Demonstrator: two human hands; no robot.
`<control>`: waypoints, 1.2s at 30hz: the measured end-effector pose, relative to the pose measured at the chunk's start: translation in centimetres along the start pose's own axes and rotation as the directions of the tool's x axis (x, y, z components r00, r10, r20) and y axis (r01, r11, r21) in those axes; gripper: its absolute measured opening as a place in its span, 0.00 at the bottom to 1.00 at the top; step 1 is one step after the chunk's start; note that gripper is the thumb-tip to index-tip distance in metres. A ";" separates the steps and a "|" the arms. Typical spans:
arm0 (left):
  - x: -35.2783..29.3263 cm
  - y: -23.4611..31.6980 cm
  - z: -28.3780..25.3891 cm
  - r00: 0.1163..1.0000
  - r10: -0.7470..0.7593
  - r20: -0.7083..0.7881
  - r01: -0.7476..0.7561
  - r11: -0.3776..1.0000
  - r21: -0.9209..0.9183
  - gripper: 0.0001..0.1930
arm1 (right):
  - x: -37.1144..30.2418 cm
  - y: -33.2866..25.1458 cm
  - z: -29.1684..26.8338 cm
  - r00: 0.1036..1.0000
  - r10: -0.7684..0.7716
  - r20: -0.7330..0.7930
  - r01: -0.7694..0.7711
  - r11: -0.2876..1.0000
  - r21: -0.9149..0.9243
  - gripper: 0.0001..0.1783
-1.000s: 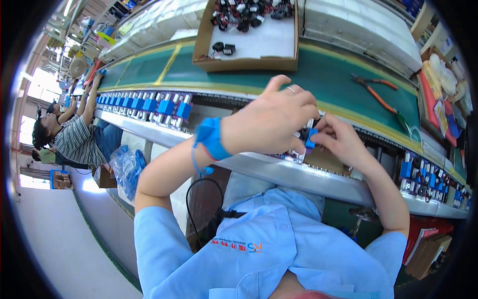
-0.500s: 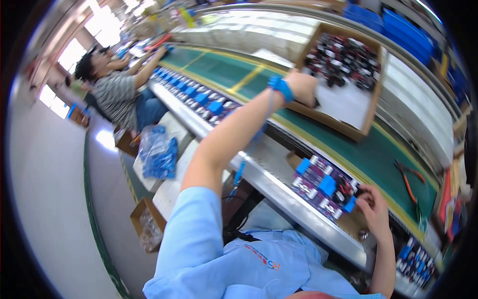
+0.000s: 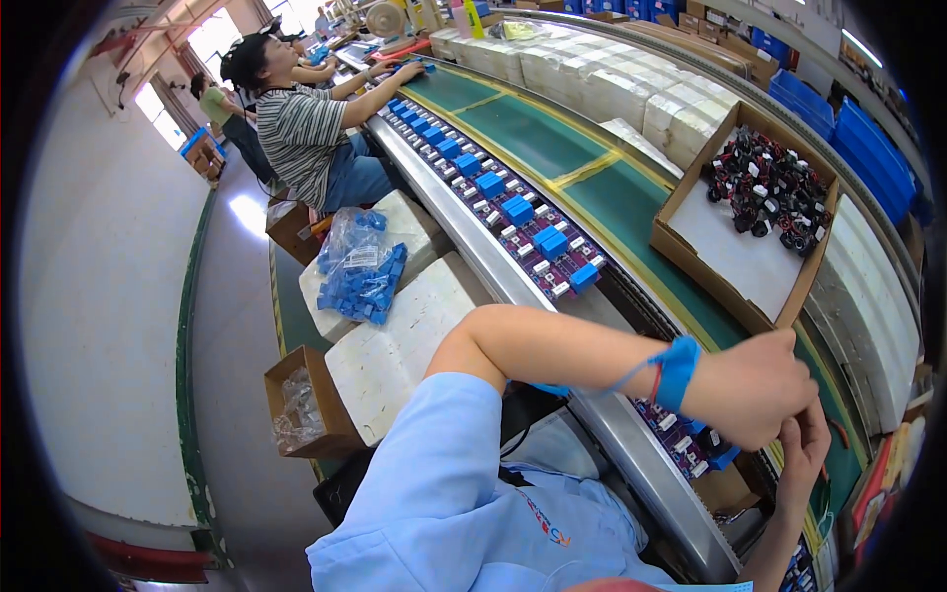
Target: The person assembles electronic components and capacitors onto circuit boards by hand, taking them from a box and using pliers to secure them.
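Note:
My left hand point(image 3: 755, 390), with a blue strap point(image 3: 677, 375) round its wrist, is closed, its back toward me. Its fingertips meet those of my right hand point(image 3: 804, 444), which is closed in a pinch; what they hold, if anything, is hidden. Both hands are over the right end of a purple circuit board point(image 3: 675, 434) carrying white and blue blocks, mostly covered by my left hand and wrist. Past them stands an open cardboard box point(image 3: 674, 240) with a pile of small black round parts on red and black wires point(image 3: 764, 187).
More purple boards point(image 3: 547, 242) line the metal rail toward a seated person in a striped shirt point(image 3: 301, 133). A green conveyor point(image 3: 538, 133) runs alongside. At left, a bag of blue blocks point(image 3: 363, 276) rests on white foam point(image 3: 395, 355). Orange plier handles point(image 3: 840, 434) show beyond my hands.
My left hand has moved from the cardboard box's near edge down to my right hand. My right hand has shifted slightly rightward. The view has swung, showing more of the left side.

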State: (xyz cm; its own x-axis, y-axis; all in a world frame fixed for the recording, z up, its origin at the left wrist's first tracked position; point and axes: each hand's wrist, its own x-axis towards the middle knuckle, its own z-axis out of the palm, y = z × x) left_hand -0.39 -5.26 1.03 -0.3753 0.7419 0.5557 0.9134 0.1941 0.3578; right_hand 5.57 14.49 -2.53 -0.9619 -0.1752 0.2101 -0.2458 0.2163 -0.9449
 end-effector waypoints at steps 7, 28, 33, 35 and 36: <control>-2.3 -0.9 -0.2 0.921 -0.293 0.255 0.378 0.827 -0.415 0.08 | -0.5 -4.1 2.0 0.990 0.098 0.105 -0.062 0.953 -0.297 0.14; -4.3 0.2 -0.1 0.995 0.102 -0.014 -0.102 0.995 0.019 0.06 | -3.4 -5.8 2.7 0.898 -0.364 0.249 0.406 0.461 -0.789 0.22; -3.8 0.8 1.2 0.965 0.114 -0.234 -0.100 0.992 0.071 0.07 | -3.1 -5.3 1.9 0.872 -0.462 0.160 0.356 0.375 -0.856 0.20; -3.7 1.0 1.6 0.926 -0.025 -0.377 -0.068 0.971 -0.230 0.05 | -3.2 -5.3 1.9 0.880 -0.451 0.151 0.349 0.397 -0.849 0.19; -3.6 0.8 1.5 0.926 -0.023 -0.377 -0.070 0.971 -0.230 0.05 | -3.2 -5.3 1.9 0.887 -0.439 0.143 0.343 0.418 -0.841 0.18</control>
State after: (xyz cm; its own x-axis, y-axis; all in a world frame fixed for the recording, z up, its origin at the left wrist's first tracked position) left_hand 1.97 -6.84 -1.82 -0.4277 0.4409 0.7891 0.8766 -0.0109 0.4812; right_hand 10.17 12.10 1.33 -0.7279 -0.3878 0.5655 -0.5336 0.8383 -0.1119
